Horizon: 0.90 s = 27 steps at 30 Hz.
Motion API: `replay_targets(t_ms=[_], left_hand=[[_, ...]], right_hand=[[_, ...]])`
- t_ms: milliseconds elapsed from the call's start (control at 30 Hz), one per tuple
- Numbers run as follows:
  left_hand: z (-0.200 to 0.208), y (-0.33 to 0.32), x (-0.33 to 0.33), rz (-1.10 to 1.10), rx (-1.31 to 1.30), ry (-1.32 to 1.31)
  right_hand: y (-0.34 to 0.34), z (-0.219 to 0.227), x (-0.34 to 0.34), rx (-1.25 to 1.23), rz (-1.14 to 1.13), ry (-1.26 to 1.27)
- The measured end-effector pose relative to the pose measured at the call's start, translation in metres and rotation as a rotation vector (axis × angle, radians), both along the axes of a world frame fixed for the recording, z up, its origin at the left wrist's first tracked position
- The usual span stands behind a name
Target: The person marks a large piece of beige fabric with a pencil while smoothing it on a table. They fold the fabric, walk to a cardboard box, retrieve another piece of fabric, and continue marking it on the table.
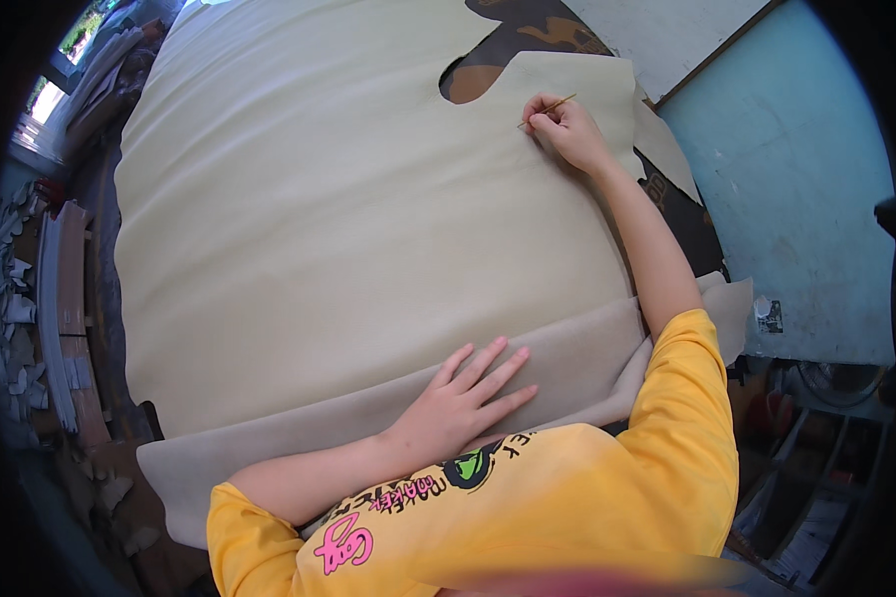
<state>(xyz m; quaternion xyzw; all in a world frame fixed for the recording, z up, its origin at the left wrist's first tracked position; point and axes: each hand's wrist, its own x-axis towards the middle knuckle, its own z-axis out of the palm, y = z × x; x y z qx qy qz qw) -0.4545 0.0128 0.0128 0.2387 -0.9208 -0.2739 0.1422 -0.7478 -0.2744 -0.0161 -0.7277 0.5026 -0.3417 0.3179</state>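
Along the near edge of the cream sheet (368,229) lies a grey flap (577,343), apparently the sheet's turned-back underside. The left hand (458,398) rests palm down on that flap, fingers spread apart, clamped on nothing. If its weight slides, it could drag the sheet and deepen the ripples across its middle. The yellow right sleeve (687,368) meets the flap's right end, so an elbow movement might shift that end too.

Toward the sheet's far right, the right hand (560,129) has thumb and fingers pinched together on a thin stick-like tool (569,99). Whether its tip touches the sheet, I cannot tell; a ripple or sudden pull could make it skid and mark the surface.

Leftward from this hand, the sheet offers broad room. Its right edge runs close by the wrist, with a blue panel (796,189) beyond. At the sheet's far edge, a rounded notch exposes a dark patterned covering (558,25); a stroke that strays there could run off the sheet.
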Motion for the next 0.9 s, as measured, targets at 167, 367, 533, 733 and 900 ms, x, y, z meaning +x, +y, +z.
replay_targets(t_ms=[167, 367, 533, 733, 900], left_hand=[[-0.001, 0.001, 0.000, 0.023, 0.007, -0.002], [-0.004, 0.001, -0.001, 0.055, -0.049, 0.008], [-0.006, 0.001, -0.003, 0.072, -0.088, -0.002], [-0.003, 0.000, -0.004, 0.077, -0.088, -0.012], [-0.001, -0.001, -0.004, 0.065, -0.046, -0.010]], right_hand=[[-0.044, -0.003, -0.058, -0.171, -0.246, 0.195], [-0.055, -0.010, -0.104, -0.067, -0.380, -0.148], [-0.048, -0.003, -0.109, 0.040, -0.461, -0.383], [-0.039, 0.004, -0.101, -0.023, -0.303, 0.059], [0.012, 0.015, -0.109, 0.120, -0.304, 0.149]])
